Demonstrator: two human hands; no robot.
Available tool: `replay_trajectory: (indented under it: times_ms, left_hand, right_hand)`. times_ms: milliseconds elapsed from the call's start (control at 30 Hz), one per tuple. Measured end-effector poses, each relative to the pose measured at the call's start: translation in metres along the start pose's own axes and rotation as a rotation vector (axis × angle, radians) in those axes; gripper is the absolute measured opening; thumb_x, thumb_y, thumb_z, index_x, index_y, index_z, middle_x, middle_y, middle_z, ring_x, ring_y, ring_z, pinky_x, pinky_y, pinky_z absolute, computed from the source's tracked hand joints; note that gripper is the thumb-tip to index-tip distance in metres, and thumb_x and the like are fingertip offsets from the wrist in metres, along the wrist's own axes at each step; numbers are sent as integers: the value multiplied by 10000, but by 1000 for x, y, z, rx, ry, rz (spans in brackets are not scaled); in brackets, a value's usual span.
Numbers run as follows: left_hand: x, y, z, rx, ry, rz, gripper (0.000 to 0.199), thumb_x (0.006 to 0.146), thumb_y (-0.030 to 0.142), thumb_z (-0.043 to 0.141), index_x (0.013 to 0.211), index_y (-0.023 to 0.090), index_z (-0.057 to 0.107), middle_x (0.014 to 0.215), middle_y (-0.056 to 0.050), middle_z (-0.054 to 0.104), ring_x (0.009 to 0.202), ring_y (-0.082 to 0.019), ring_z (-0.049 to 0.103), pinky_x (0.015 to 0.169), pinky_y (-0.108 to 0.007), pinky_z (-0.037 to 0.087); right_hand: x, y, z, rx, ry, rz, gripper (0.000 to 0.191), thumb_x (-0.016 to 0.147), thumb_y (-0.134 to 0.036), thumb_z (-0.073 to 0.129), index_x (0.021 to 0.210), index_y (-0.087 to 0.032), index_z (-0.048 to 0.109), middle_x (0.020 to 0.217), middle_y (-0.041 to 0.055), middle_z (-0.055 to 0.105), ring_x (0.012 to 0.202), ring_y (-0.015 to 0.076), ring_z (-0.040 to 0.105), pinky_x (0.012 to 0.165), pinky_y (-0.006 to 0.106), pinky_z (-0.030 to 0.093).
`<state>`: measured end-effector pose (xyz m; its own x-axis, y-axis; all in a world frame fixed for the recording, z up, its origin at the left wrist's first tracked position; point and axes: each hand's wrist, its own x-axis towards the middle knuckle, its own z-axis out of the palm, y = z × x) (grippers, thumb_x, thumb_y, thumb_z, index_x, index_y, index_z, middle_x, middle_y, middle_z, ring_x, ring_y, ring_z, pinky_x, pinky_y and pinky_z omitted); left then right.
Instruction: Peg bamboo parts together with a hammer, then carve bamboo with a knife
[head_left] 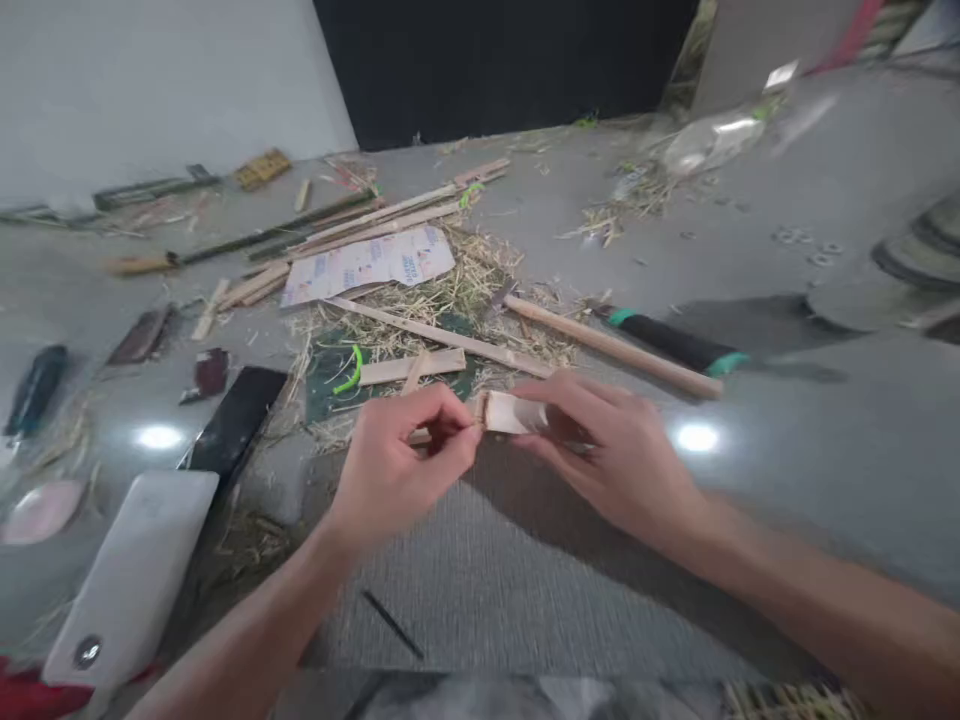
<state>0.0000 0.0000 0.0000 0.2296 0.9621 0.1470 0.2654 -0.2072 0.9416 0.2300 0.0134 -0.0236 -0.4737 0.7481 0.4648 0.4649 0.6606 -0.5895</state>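
My right hand (607,440) is closed around a short, pale piece of split bamboo (510,412) with a brownish left end. Thumb and fingers of my left hand (420,450) are pinched together at that end; what lies between the fingertips is too small to make out. Just beyond my hands, a flat bamboo strip (412,367) and a longer strip (450,337) lie over a green mat (319,370) strewn with shavings. A bright green curved bit (349,370) rests by the flat strip's left end. Grey cloth (480,570) spreads beneath my hands.
A wooden-handled tool (615,345) lies beside a black-and-teal handle (675,340). Printed paper (375,265) covers some shavings, with long bamboo sticks (382,222) behind it. At left are a white power bank-like slab (135,570) and a black case (238,415). A thin black rod (393,624) lies near me.
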Motion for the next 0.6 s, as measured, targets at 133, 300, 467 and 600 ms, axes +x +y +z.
replay_trajectory:
  times_ms: [133, 300, 467, 600]
  left_hand:
    - [3, -8, -6, -213, -118, -181, 231, 967, 169, 632, 739, 184, 667, 558, 46, 553, 492, -67, 466, 486, -179, 384]
    - [5, -6, -5, -260, -171, -207, 230, 988, 173, 580, 791, 182, 698, 603, 35, 588, 548, -75, 515, 545, -184, 440]
    - [5, -3, -2, -215, -158, -223, 185, 957, 151, 609, 788, 179, 677, 598, 47, 587, 536, -69, 518, 527, -170, 437]
    - [4, -6, -3, -287, -162, -247, 210, 945, 123, 605, 753, 175, 673, 573, 48, 585, 506, -63, 513, 505, -163, 436]
  right_hand:
    - [2, 0, -2, 15, 33, 16, 189, 1050, -272, 657, 1211, -178, 631, 903, 11, 581, 709, 93, 483, 617, 212, 388]
    - [1, 1, -3, -23, 20, 5, 163, 1039, -228, 660, 1193, -178, 637, 948, 21, 598, 791, 111, 518, 680, 243, 407]
    - [1, 0, -2, -72, 20, -44, 148, 1031, -191, 669, 1174, -182, 632, 949, 17, 603, 839, 112, 552, 708, 247, 400]
    - [1, 0, -2, -60, 28, -55, 130, 1035, -195, 667, 1160, -180, 631, 959, 19, 606, 850, 109, 561, 718, 244, 405]
